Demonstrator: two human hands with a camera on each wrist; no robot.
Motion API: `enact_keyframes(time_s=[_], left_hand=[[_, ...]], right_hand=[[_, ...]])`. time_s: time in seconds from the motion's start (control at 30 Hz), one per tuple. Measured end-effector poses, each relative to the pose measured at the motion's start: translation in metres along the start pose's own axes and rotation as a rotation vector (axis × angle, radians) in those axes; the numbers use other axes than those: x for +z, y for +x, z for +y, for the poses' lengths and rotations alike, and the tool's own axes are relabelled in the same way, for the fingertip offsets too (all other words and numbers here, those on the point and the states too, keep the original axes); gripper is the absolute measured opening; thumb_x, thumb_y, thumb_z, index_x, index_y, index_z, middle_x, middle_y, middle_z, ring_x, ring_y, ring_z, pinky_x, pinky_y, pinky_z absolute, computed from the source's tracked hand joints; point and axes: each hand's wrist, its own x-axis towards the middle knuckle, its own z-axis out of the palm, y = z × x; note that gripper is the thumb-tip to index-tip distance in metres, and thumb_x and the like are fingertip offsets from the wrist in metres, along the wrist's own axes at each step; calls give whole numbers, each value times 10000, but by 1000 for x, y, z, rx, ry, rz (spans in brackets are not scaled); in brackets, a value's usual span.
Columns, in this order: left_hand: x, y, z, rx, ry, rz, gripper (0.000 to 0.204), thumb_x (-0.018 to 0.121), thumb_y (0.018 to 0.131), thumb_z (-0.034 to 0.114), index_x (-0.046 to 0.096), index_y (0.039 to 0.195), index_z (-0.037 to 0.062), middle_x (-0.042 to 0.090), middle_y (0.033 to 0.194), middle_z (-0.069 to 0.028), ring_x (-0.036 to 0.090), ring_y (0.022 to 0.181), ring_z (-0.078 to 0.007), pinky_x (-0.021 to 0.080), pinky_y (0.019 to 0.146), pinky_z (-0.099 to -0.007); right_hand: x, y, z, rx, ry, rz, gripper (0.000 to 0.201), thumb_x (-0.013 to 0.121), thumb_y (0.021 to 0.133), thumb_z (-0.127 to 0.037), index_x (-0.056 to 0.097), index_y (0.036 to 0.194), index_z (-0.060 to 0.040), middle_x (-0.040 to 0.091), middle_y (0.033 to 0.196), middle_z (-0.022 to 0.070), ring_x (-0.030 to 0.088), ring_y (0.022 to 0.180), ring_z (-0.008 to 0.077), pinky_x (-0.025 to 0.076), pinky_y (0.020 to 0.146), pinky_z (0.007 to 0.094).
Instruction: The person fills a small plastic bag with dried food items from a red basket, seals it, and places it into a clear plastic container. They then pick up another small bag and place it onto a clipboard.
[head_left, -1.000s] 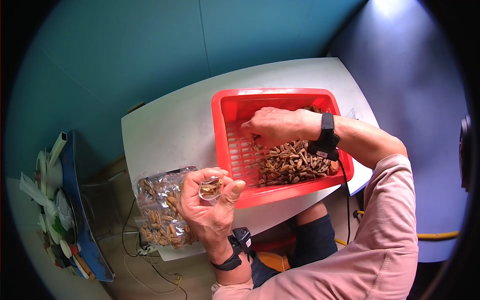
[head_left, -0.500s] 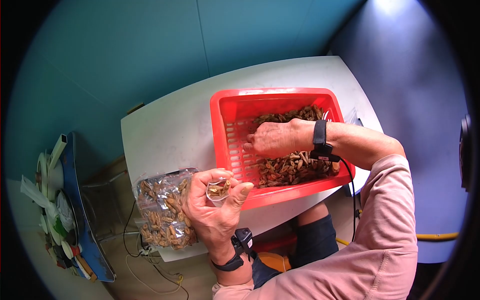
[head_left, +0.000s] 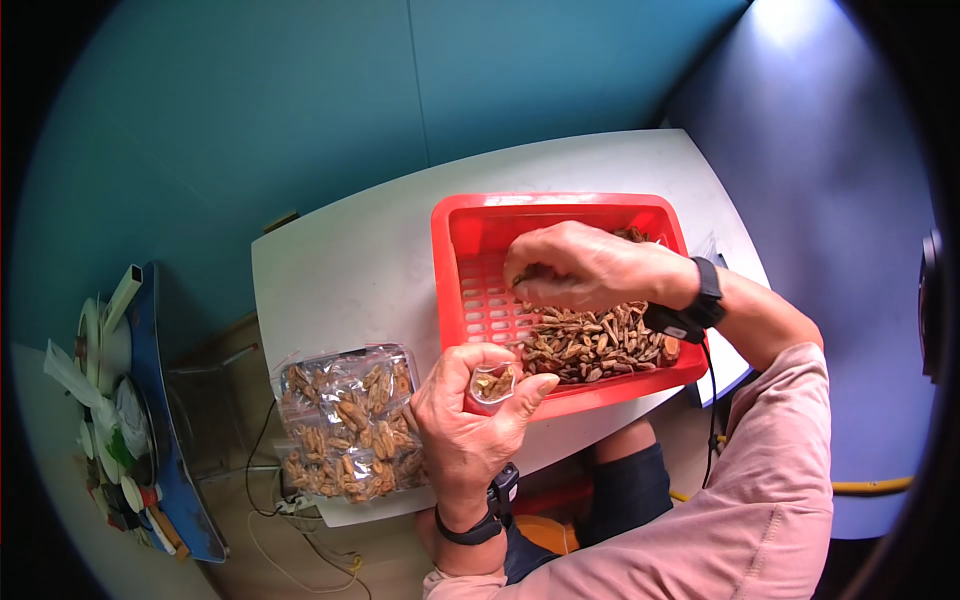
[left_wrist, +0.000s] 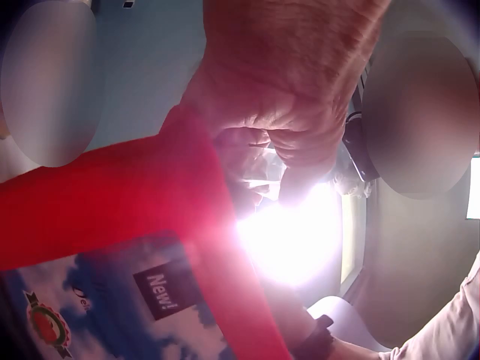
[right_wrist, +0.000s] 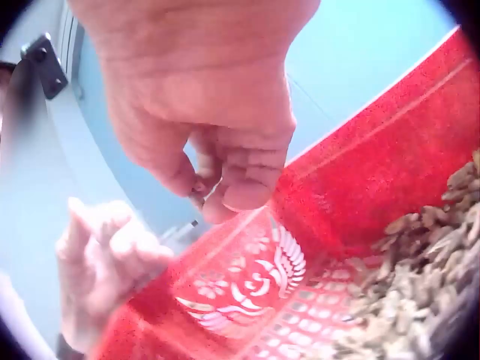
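My left hand (head_left: pixel 462 420) holds a small clear plastic bag (head_left: pixel 491 396) upright between thumb and fingers, its mouth spread and brown dried pieces inside. It overlaps the near left corner of the red plastic basket (head_left: pixel 600 400) in the head view. Above the basket, my right hand (head_left: pixel 590 265) has its fingers curled together. Between its fingertips a small brown dried piece (right_wrist: pixel 199 186) shows in the right wrist view. A heap of similar dried pieces (head_left: pixel 600 340) covers the right part of the slotted basket floor.
Filled clear bags (head_left: pixel 350 420) lie piled on the white table (head_left: pixel 340 270) left of the basket. A cable (head_left: pixel 711 400) hangs from the right wrist camera. Beyond the table's left side stands a blue board (head_left: pixel 180 430) with kitchen items beside it.
The left hand has moved right with the bag, closer to the basket. My right hand has lifted and turned from over the pieces, its fingers drawn together.
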Motion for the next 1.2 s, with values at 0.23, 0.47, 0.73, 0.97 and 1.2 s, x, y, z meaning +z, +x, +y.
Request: enact_keyframes(time_s=[0.23, 0.47, 0.73, 0.97, 1.2], left_hand=[[14, 3, 2, 115, 74, -52, 370, 855, 685, 224, 608, 884, 33, 640, 769, -114, 644, 682, -246, 512, 626, -342], [10, 3, -3, 114, 44, -76, 326, 783, 732, 110, 617, 983, -15, 672, 851, -68, 642, 773, -133, 523, 742, -285], [12, 4, 3, 17, 5, -78, 318, 814, 677, 113, 598, 889, 17, 624, 759, -140, 638, 680, -301, 503, 611, -359], [16, 4, -6, 114, 126, -59, 294, 801, 672, 114, 555, 809, 31, 572, 687, -126, 586, 613, -315, 471, 557, -375], [19, 5, -7, 183, 213, -48, 287, 777, 676, 130, 536, 800, 37, 549, 654, -133, 582, 615, -327, 461, 555, -390]], right_hand=[[2, -30, -63, -312, 386, 140, 100, 677, 845, -74, 615, 901, -20, 603, 986, 100, 600, 920, 236, 489, 799, 352], [20, -26, -63, -413, 157, 170, 140, 701, 797, -58, 614, 907, -53, 590, 1082, 120, 570, 994, 291, 456, 865, 416], [16, -32, -63, -416, 13, 216, 178, 722, 737, -35, 629, 889, -44, 603, 1050, 123, 584, 974, 307, 475, 848, 426], [15, -30, -65, -368, -46, 209, 165, 718, 686, -36, 627, 823, -43, 617, 975, 111, 597, 919, 293, 489, 796, 407], [1, -27, -70, -319, -242, 55, 131, 702, 654, -81, 624, 751, -42, 616, 912, 108, 554, 805, 285, 445, 768, 392]])
